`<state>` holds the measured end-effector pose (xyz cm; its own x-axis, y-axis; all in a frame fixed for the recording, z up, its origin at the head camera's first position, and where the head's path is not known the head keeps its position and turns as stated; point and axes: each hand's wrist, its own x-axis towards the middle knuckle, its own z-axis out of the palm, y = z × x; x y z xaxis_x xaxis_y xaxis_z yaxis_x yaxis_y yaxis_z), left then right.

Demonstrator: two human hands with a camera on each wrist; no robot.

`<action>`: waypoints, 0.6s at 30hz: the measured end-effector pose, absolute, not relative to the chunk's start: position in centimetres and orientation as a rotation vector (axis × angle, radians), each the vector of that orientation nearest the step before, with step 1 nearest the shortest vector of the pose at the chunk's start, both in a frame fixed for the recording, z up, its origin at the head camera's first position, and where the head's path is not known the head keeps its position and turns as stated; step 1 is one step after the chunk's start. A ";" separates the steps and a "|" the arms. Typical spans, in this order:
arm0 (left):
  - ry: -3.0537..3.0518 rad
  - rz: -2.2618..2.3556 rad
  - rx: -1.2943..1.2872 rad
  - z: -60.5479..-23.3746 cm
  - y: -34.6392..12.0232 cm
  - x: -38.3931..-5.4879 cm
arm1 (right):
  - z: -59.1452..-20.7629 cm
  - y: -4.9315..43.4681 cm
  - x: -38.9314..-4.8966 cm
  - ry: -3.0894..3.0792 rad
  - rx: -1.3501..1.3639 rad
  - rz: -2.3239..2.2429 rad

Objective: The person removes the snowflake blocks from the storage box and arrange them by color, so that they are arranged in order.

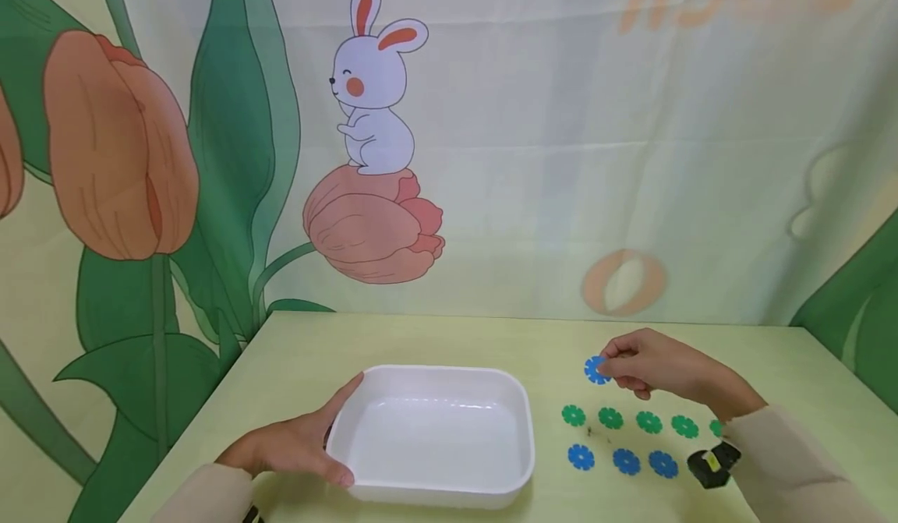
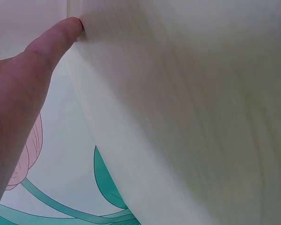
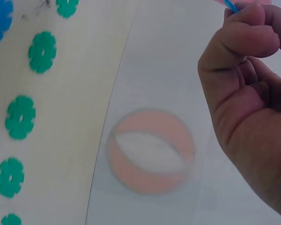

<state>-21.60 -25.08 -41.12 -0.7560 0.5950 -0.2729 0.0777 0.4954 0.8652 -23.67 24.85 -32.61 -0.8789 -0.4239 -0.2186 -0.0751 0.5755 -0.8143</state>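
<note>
A white rectangular tray (image 1: 435, 445) sits on the table, and its inside shows bare. My left hand (image 1: 302, 441) grips the tray's left side, thumb at the near corner and fingers along the far left edge. Between thumb and fingertips my right hand (image 1: 655, 363) pinches a blue snowflake disc (image 1: 595, 369), raised above the table; only its edge shows in the right wrist view. Below that hand lies a row of green snowflake discs (image 1: 610, 418). Nearer the front is a row of three blue snowflake discs (image 1: 626, 461).
A pale yellow-green table (image 1: 449, 336) ends at a cloth backdrop (image 1: 526, 157) printed with a rabbit and tulips. A black wrist device (image 1: 712, 464) on the right sleeve overlaps the right end of the disc rows.
</note>
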 end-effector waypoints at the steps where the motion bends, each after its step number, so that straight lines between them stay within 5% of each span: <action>1: 2.193 1.222 0.549 -41.1 -25.0 -21.6 | -32.6 25.3 -23.6 2.423 -0.392 -1.221; 18: 2.183 1.237 0.553 -41.2 -24.9 -21.6 | -34.4 32.6 -22.1 2.366 -0.340 -1.242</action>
<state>-21.59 -24.93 -41.17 -0.7553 0.5976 -0.2692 0.0761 0.4879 0.8696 -22.08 32.57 -34.42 -0.8711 -0.4104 -0.2697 -0.0114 0.5658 -0.8245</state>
